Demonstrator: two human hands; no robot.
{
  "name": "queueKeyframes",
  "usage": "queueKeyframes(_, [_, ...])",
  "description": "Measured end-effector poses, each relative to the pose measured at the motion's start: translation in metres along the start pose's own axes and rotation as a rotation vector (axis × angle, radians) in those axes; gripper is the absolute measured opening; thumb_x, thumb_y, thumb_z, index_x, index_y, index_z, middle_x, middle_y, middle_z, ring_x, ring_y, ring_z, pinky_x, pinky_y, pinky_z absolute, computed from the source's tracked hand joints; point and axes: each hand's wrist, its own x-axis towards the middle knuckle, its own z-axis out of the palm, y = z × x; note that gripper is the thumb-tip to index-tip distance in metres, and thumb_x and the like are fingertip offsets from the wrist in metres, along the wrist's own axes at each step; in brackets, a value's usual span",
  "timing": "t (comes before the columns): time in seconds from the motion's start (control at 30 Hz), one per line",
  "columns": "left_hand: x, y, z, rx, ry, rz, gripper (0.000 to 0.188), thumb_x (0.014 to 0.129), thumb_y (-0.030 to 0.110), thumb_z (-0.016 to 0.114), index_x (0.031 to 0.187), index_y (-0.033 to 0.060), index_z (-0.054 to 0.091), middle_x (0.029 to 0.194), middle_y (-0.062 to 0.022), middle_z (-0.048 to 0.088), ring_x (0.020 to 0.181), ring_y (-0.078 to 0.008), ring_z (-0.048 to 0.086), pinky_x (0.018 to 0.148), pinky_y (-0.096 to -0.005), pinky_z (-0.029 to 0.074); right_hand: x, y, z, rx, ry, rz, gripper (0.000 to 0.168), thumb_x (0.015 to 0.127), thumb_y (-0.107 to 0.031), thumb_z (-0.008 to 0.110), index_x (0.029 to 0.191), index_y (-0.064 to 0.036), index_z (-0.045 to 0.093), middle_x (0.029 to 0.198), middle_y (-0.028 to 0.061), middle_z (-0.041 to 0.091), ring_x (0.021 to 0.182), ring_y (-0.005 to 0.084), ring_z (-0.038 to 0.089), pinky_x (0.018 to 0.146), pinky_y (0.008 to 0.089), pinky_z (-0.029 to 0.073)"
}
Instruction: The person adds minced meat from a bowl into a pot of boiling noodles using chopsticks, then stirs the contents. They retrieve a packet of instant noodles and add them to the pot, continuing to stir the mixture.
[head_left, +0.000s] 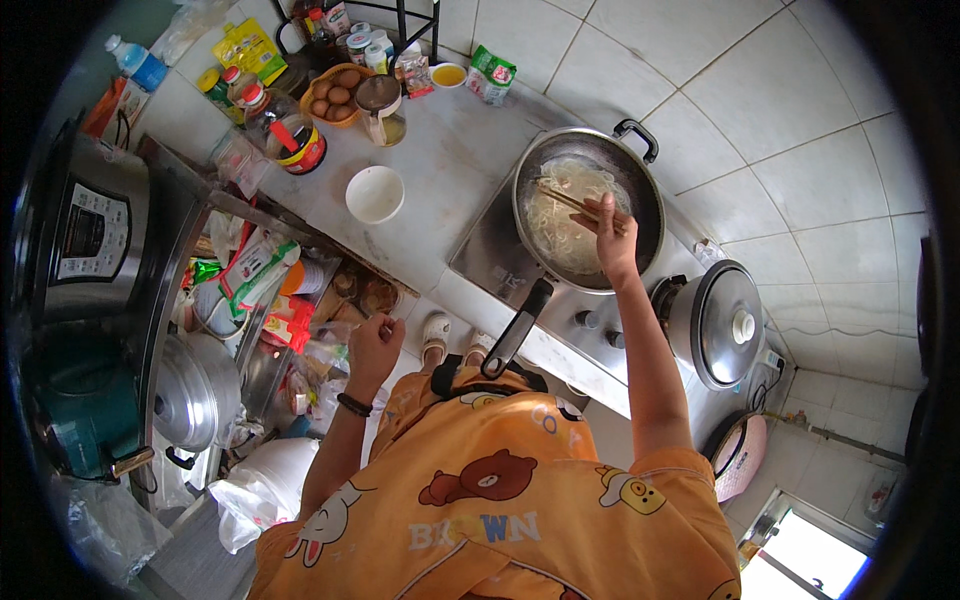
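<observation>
My right hand holds a pair of wooden chopsticks over a deep wok, their tips in pale noodles in cloudy liquid. The wok sits on a gas stove, its long black handle pointing towards my body. My left hand hangs in the air left of the handle, fingers curled, with no object seen in it. On the counter left of the stove stands a white bowl.
A lidded pot stands right of the wok. Along the wall are a basket of eggs, a glass jar, a large sauce bottle, a small dish of yellow liquid and a green packet. Cluttered shelves lie at the left.
</observation>
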Motion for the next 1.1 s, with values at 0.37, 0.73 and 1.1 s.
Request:
queueKeyframes(0.37, [-0.003, -0.003, 0.0, 0.04, -0.023, -0.015, 0.026, 0.084, 0.024, 0.066, 0.073, 0.0022, 0.059, 0.055, -0.0083, 0.056, 0.049, -0.0211, 0.055, 0.049, -0.035, 0.042, -0.007, -0.014, -0.034, 0.414, 0.229, 0.116, 0.074, 0.096, -0.051, 0.041, 0.103, 0.021, 0.054, 0.105, 0.0277, 0.061, 0.089, 0.0373, 0.067, 0.083, 0.0361, 0.057])
queueKeyframes(0.73, [0.002, 0.006, 0.0, -0.005, -0.027, 0.004, 0.027, 0.085, 0.026, 0.065, 0.073, 0.0019, 0.059, 0.054, -0.0079, 0.056, 0.049, -0.022, 0.056, 0.05, -0.0359, 0.042, -0.018, 0.002, -0.09, 0.851, 0.266, 0.29, 0.065, 0.103, -0.037, 0.025, 0.119, 0.023, 0.042, 0.118, 0.0331, 0.052, 0.11, 0.0379, 0.057, 0.098, 0.0327, 0.051])
queueKeyframes(1.1, [0.003, 0.001, 0.006, 0.02, -0.049, 0.034, 0.027, 0.084, 0.025, 0.065, 0.073, 0.0019, 0.059, 0.055, -0.0087, 0.056, 0.05, -0.023, 0.056, 0.05, -0.0365, 0.042, -0.052, -0.027, -0.082, 0.296, 0.35, 0.043, 0.07, 0.099, -0.047, 0.039, 0.105, 0.02, 0.056, 0.104, 0.025, 0.063, 0.088, 0.0322, 0.067, 0.084, 0.0314, 0.057])
